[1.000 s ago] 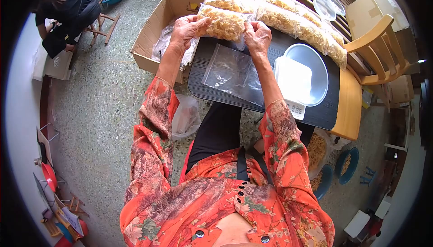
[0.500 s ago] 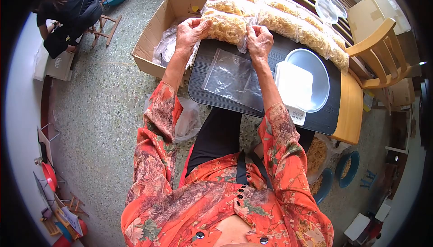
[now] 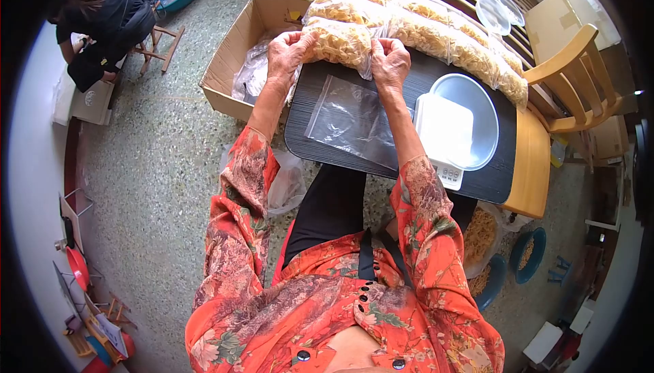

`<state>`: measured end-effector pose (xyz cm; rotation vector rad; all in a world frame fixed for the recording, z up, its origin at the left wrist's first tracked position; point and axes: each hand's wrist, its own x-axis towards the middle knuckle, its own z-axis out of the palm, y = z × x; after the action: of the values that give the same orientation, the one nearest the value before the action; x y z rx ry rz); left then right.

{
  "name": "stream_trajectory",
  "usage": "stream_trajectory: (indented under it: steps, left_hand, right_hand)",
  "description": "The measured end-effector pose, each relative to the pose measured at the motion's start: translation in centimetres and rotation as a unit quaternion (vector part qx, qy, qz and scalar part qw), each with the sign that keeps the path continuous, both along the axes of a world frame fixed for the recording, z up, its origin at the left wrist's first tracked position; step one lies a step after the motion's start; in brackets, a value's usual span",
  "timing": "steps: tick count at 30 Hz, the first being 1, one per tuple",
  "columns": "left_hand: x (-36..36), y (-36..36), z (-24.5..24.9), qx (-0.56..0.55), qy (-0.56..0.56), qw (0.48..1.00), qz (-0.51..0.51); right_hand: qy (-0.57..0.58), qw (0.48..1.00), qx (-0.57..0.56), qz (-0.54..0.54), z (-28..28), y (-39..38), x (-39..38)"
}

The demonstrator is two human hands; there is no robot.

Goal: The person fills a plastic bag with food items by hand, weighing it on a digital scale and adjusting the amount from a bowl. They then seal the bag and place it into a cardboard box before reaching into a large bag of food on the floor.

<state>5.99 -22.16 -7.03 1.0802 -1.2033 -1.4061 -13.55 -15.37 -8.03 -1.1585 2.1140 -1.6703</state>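
A clear plastic bag filled with pale yellowish dried pieces (image 3: 338, 44) lies at the far left of the black table (image 3: 310, 104). My left hand (image 3: 289, 54) grips its left end, fingers closed. At the other end, my right hand (image 3: 390, 64) pinches the bag's loose plastic edge. More filled bags (image 3: 426, 36) are lined up behind and to the right. Nearer to me, an unfilled zip bag (image 3: 351, 119) lies flat, partly under my right forearm. To its right stands a white digital scale (image 3: 443, 131) beside a translucent round bowl (image 3: 484, 124).
An open cardboard box (image 3: 228, 66) with plastic bags inside stands left of the table. A wooden chair (image 3: 579, 87) is at the right. Blue basins (image 3: 528, 257) sit on the floor at lower right. Another person (image 3: 109, 15) sits on a stool at upper left.
Both hands keep their hold on the filled bag, almost in place. The whole view has shifted very slightly.
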Motion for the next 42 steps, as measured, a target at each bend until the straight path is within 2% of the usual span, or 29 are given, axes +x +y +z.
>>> stream_trajectory:
  steps: [4, 8, 15, 16, 17, 18, 19, 21, 22, 24, 25, 28, 42]
  left_hand:
    - [-0.2, 0.1, -0.3, -0.008, 0.045, 0.999, 0.015]
    - [0.1, -0.3, -0.9, -0.036, 0.038, 0.998, 0.022]
    - [0.0, -0.1, -1.0, 0.011, 0.038, 0.999, 0.0]
    - [-0.2, 0.4, -0.6, -0.067, -0.051, 0.995, 0.054]
    - [-0.4, 0.8, -0.2, -0.143, -0.139, 0.974, 0.107]
    - [-0.9, 1.2, 0.1, -0.273, -0.225, 0.919, 0.174]
    - [-0.8, 1.6, 0.6, -0.371, -0.289, 0.864, 0.178]
    - [-0.7, 1.8, 1.3, -0.488, -0.328, 0.803, 0.095]
    - [-1.0, 2.3, 1.5, -0.488, -0.328, 0.804, 0.093]
    - [-1.7, 3.3, 2.2, -0.517, -0.404, 0.755, -0.001]
    - [-2.0, 3.4, 2.0, -0.52, -0.403, 0.753, -0.002]
    - [-2.4, 3.7, 1.5, -0.531, -0.466, 0.707, -0.025]
    - [-2.5, 3.6, 1.9, -0.535, -0.496, 0.682, -0.052]
  right_hand:
    - [0.009, 1.0, 0.002, 0.007, -0.4, -0.1, 0.0]
    - [-0.018, 1.0, -0.004, 0.01, -0.6, -0.4, 0.1]
    - [0.013, 0.999, 0.047, -0.015, -0.3, -0.1, 0.2]
    - [0.013, 0.999, 0.048, -0.014, -0.2, -0.1, 0.2]
    - [0.013, 0.999, 0.048, -0.012, -0.1, -0.1, 0.2]
    - [0.005, 0.999, 0.045, -0.009, -0.1, 0.0, 0.2]
    - [0.005, 0.999, 0.043, -0.011, 0.0, 0.0, 0.3]
    - [0.002, 0.999, 0.052, -0.011, 0.0, 0.1, 0.4]
    - [0.01, 0.998, 0.052, -0.012, 0.1, 0.3, 0.4]
    - [-0.002, 0.999, 0.046, -0.014, 0.4, 0.4, 0.5]
    - [-0.015, 0.999, 0.039, -0.015, 0.2, 0.3, 0.4]
    - [-0.027, 0.999, 0.027, -0.018, -0.1, 0.1, 0.3]
    - [-0.022, 0.999, 0.047, -0.003, 0.1, 0.4, 0.0]
